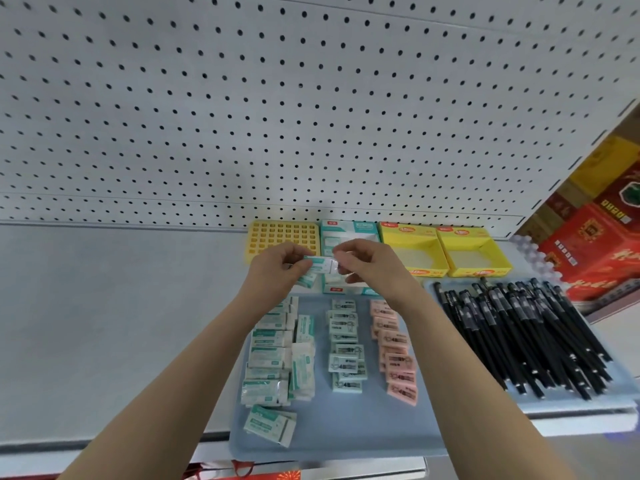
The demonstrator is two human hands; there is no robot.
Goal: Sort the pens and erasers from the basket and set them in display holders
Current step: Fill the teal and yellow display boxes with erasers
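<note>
over the teal display box (360, 230), left hand (277, 268) and right hand (367, 265) pinch one wrapped eraser (320, 265); eraser rows (346, 355) before it, black pens (519, 334) right of it, lie unplaced.

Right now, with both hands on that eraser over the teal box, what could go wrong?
1. The left hand and right hand only pinch the eraser by its ends above the teal display box; a slip might drop it crooked.
2. Both forearms cross over the sorted rows; pulling back low could nudge the pink erasers or the wrapped teal stacks out of line.
3. The black pens lie loosely heaped, so a bump might roll some.
</note>
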